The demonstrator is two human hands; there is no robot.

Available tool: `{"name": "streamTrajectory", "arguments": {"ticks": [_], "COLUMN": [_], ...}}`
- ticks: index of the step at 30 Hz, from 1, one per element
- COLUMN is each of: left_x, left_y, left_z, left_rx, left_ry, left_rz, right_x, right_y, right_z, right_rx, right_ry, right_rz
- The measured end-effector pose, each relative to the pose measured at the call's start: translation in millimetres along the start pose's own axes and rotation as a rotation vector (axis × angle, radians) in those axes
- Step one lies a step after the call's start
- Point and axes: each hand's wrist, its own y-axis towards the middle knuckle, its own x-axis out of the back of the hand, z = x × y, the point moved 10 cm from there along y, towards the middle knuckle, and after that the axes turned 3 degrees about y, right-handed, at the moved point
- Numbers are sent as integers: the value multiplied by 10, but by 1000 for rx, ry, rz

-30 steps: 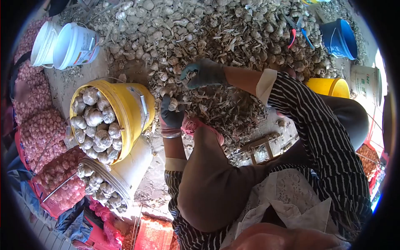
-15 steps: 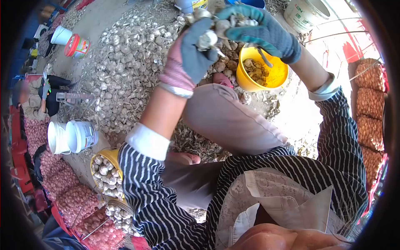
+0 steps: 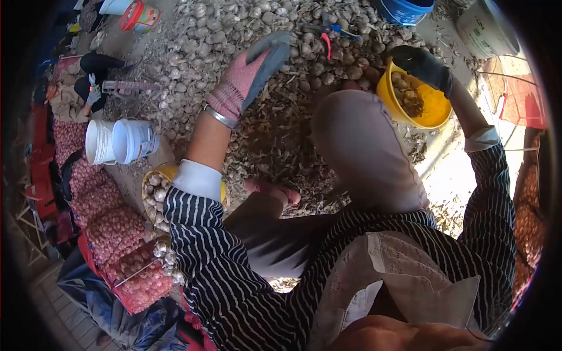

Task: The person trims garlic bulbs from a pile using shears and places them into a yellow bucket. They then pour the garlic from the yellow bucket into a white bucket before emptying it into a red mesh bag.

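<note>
Left hand [image 3: 249,73] was spread flat above the garlic pile [image 3: 193,52]. Right hand [image 3: 422,65] hovered over the yellow bucket [image 3: 436,108]; whether it was open or closed could not be told.

Harsh sunlight falls on a dusty floor [image 3: 451,169] (brightest at the right), with red mesh sacks [image 3: 111,234] lining the left edge beside two white buckets [image 3: 120,141].

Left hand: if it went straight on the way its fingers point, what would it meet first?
Probably the garlic pile: the left hand, open and flat, points across it. The shears lie just right of that line. How high the hand is above the pile is unclear.
</note>
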Motion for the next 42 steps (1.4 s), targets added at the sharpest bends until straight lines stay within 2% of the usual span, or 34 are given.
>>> {"name": "streamTrajectory", "arguments": {"ticks": [1,2,4,6,8,10,12,14,15,16,18,19,21,22,23,24,25,27,28,30,31,32,33,34,35,36,37,38,39,40,42], "left_x": [582,1134,1807,2029,2173,2068,1748,1400,1351,1267,1165,1154,1287,1353,1557,1752,1925,2153,2190,2223,2246,2220,2196,2182,2106,2086,2108,2130,2184,2247,2378], "left_y": [-364,-768,-1693,-2417,-2921,-3074,-3188,-3458,-3694,-3889,-4134,-4238,-4370,-4409,-4352,-4170,-3934,-3544,-3433,-3321,-3385,-3404,-3542,-3660,-3737,-3769,-3747,-3711,-3613,-3530,-3239], "left_z": [269,643,1392,2127,3192,3804,4181,4796,4829,4834,4705,4600,4587,4619,4494,4306,4186,4102,4141,4329,4463,4525,4611,4636,4654,4585,4371,4171,4054,3928,3732], "left_rx": [37,64,310,697,926,815,940,916,667,698,732,688,789,867,741,660,566,570,567,849,859,859,852,837,786,783,625,465,406,404,553], "left_ry": [-30,-59,392,761,924,908,1098,996,817,795,681,733,649,569,585,559,466,939,930,1149,1027,1018,799,580,353,356,433,502,425,417,762], "left_rz": [-166,-323,-480,-370,-329,-525,-498,-479,-783,-790,-720,-749,-734,-716,-873,-935,-946,-903,-912,-767,-802,-805,-934,-1052,-1122,-1119,-1156,-1190,-1149,-1149,-994], "right_x": [-182,-317,-636,-1080,-1579,-2197,-2943,-3766,-4186,-4611,-5328,-5641,-6023,-6226,-6286,-6257,-6316,-6574,-6498,-6265,-6205,-6136,-6127,-6271,-6383,-6454,-6475,-6553,-6609,-6652,-6796], "right_y": [223,406,750,1196,1565,1760,1818,1691,1627,1493,1382,1350,1492,1392,1419,1438,1382,1071,1101,1326,1426,1603,1726,1779,1901,1963,2012,2008,1981,1967,1911], "right_z": [233,508,797,1124,1333,1721,1675,1631,1555,1422,1361,1312,1223,1057,1047,1132,1003,709,727,642,811,1021,1133,1111,1223,1341,1461,1491,1454,1405,1303], "right_rx": [257,254,-79,-58,-35,450,386,273,220,165,261,269,150,139,326,515,514,629,633,251,255,153,49,47,228,405,403,407,407,403,420], "right_ry": [-116,93,37,-72,-198,-716,-796,-845,-799,-744,-502,-494,-348,-345,-471,-590,-594,-721,-732,-464,-472,-408,-341,-340,-383,-424,-426,-608,-792,-799,-698], "right_rz": [182,257,271,362,456,413,580,891,1012,1138,1103,1128,906,915,688,449,458,886,891,892,900,857,808,806,682,553,551,637,725,728,735]}}
